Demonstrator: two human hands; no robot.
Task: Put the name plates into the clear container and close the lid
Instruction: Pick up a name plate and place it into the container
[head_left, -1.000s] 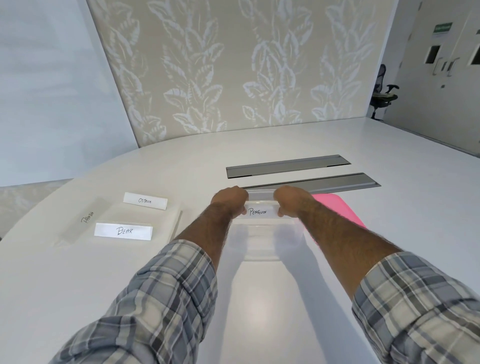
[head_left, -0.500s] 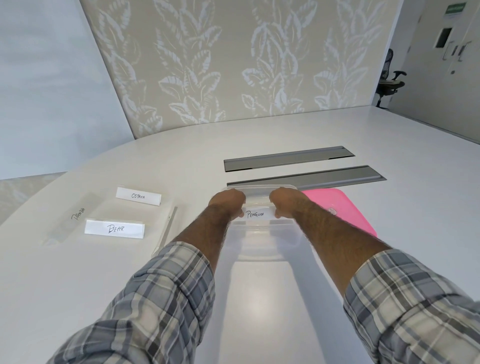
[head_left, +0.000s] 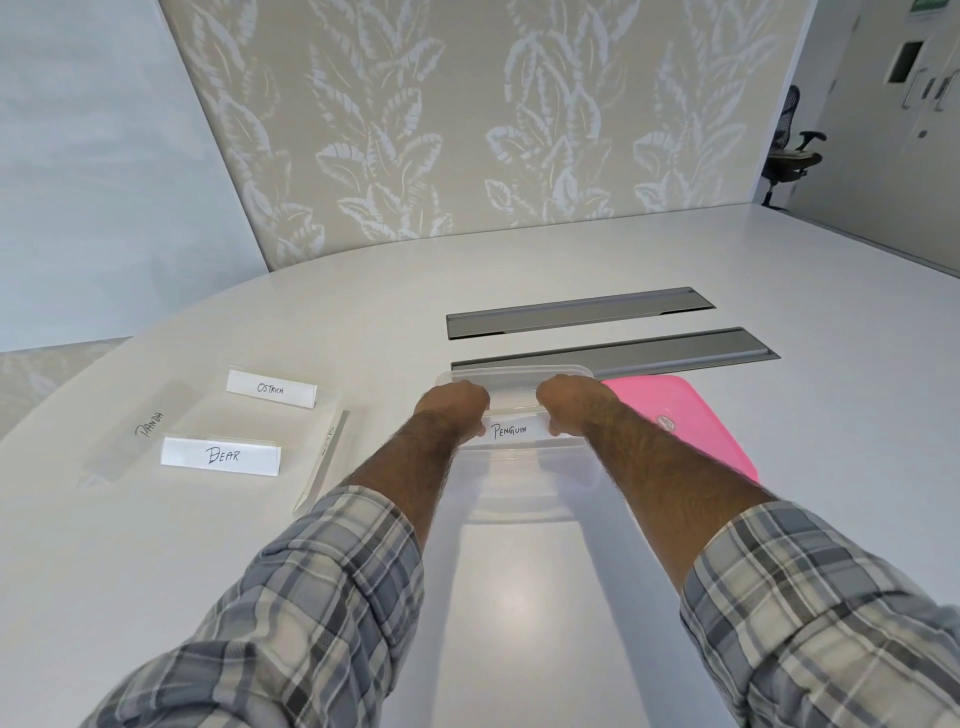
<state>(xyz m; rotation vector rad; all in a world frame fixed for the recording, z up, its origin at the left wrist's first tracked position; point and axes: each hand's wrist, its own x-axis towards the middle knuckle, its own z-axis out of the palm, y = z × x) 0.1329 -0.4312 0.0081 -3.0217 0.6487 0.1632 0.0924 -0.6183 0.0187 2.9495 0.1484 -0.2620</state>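
Observation:
The clear container (head_left: 519, 483) stands open on the white table in front of me. My left hand (head_left: 454, 408) and my right hand (head_left: 569, 402) grip the two ends of the PENGUIN name plate (head_left: 511, 430) and hold it inside the container's opening. The pink lid (head_left: 680, 421) lies flat on the table just right of the container. To the left lie the OSTRICH plate (head_left: 271, 388), the BEAR plate (head_left: 221, 456), the PANDA plate (head_left: 148, 423) and one more clear plate (head_left: 324, 457) seen edge-on.
Two grey cable slots (head_left: 576, 312) are set into the table beyond the container. A patterned wall panel stands behind the table. An office chair (head_left: 792, 150) sits far right by a door.
Both hands have lowered the PENGUIN plate slightly into the container. The view has tilted a little; the plates on the left have not moved.

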